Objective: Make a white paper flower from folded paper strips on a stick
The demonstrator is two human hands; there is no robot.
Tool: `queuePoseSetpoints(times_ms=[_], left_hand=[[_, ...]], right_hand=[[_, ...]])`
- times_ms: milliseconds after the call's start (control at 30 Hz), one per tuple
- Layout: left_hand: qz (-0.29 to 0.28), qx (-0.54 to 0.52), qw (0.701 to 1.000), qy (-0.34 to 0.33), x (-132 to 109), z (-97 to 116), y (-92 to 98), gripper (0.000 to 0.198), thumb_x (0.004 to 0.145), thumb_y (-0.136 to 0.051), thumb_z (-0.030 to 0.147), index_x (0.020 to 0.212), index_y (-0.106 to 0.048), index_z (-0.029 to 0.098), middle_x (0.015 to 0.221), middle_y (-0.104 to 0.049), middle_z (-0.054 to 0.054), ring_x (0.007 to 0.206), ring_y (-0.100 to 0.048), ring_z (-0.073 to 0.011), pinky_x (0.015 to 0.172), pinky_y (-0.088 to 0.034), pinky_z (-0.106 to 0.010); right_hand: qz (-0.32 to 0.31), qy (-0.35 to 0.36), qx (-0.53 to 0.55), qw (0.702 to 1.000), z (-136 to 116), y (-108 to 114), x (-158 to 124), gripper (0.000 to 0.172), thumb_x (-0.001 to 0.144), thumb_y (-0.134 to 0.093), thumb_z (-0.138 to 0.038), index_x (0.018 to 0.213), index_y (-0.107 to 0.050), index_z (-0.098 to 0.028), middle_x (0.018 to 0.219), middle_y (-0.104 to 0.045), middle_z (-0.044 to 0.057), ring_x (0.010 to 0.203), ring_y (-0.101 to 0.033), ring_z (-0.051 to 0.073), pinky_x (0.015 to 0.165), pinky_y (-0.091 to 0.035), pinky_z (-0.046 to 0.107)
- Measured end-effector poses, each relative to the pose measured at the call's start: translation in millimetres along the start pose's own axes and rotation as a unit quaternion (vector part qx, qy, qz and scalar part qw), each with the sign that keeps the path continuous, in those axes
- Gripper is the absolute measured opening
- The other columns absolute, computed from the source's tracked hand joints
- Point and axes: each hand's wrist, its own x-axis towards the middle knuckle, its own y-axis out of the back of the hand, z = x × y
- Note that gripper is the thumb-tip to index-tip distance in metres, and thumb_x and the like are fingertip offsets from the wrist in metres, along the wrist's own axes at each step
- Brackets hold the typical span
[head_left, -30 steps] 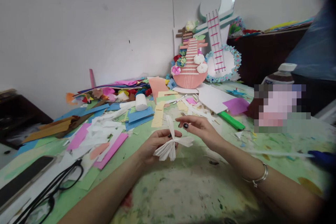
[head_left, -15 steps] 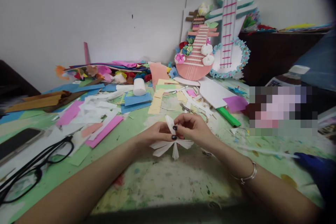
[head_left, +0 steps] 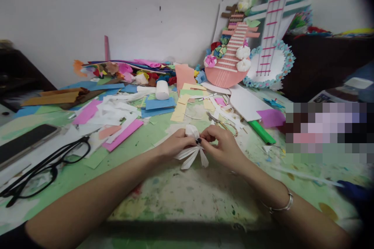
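Note:
Between my two hands is a white paper flower [head_left: 190, 157], its narrow petals fanning out downward and one wider petal standing up. My left hand [head_left: 179, 143] pinches it near the centre from the left side. From the right, the thumb and fingers of my right hand [head_left: 217, 142] press on the same centre, the thumb tips almost meeting. The fingers partly hide the middle of the flower. Just behind my right hand lies a pair of scissors [head_left: 226, 124] with gold handles.
Paper scraps, a white roll [head_left: 162, 90] and blue paper [head_left: 159, 105] lie beyond my hands. Glasses [head_left: 52, 163] and a phone [head_left: 26, 144] are at the left. Paper instruments, one a pink lute shape [head_left: 229, 72], lean on the wall. A green roll [head_left: 262, 132] lies right.
The view has shifted, so the background sits further right. My hands have drawn closer at the flower's centre, and its lower petals are bunched more to the left and downward.

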Motion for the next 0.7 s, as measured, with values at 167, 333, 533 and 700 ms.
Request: queuePoseSetpoints(times_ms=[167,333,533,700], left_hand=[[-0.033,-0.057,0.997,-0.049,-0.2,3.7,1.7,0.028,0.064,-0.057,0.017,0.088,-0.068,0.010,0.081,-0.068,-0.005,0.080,-0.062,-0.0186,0.073,-0.046,-0.027],[0.006,-0.131,0.991,-0.018,-3.6,12.9,3.0,0.033,0.064,-0.063,0.013,0.096,-0.067,0.010,0.083,-0.069,-0.006,0.074,-0.064,-0.0165,0.072,-0.049,-0.028],[-0.001,-0.108,0.994,-0.021,-4.8,19.0,6.6,0.022,0.064,-0.065,0.012,0.085,-0.072,0.007,0.079,-0.071,-0.007,0.071,-0.063,-0.0141,0.071,-0.048,-0.025],[0.024,-0.054,0.998,-0.023,-1.4,15.6,13.7,0.020,0.066,-0.067,0.015,0.084,-0.074,0.010,0.078,-0.072,-0.005,0.070,-0.062,-0.0136,0.071,-0.048,-0.024]], right_hand=[[0.017,0.042,-0.013,0.999,0.1,-2.1,-2.5,0.008,0.082,-0.062,-0.022,0.089,-0.059,-0.020,0.093,-0.058,0.006,0.090,-0.056,0.019,0.080,-0.045,0.032],[0.027,0.090,-0.023,0.995,6.7,-3.4,-1.5,0.024,0.080,-0.065,-0.016,0.102,-0.058,-0.021,0.105,-0.054,0.008,0.102,-0.054,0.022,0.087,-0.046,0.036],[0.061,0.108,-0.011,0.992,13.7,2.2,2.3,0.022,0.082,-0.054,-0.008,0.098,-0.063,-0.021,0.100,-0.057,0.007,0.095,-0.057,0.019,0.081,-0.048,0.034],[0.018,0.057,0.054,0.997,21.2,10.2,5.9,0.016,0.085,-0.057,-0.013,0.095,-0.067,-0.020,0.094,-0.064,0.006,0.086,-0.060,0.017,0.074,-0.047,0.031]])
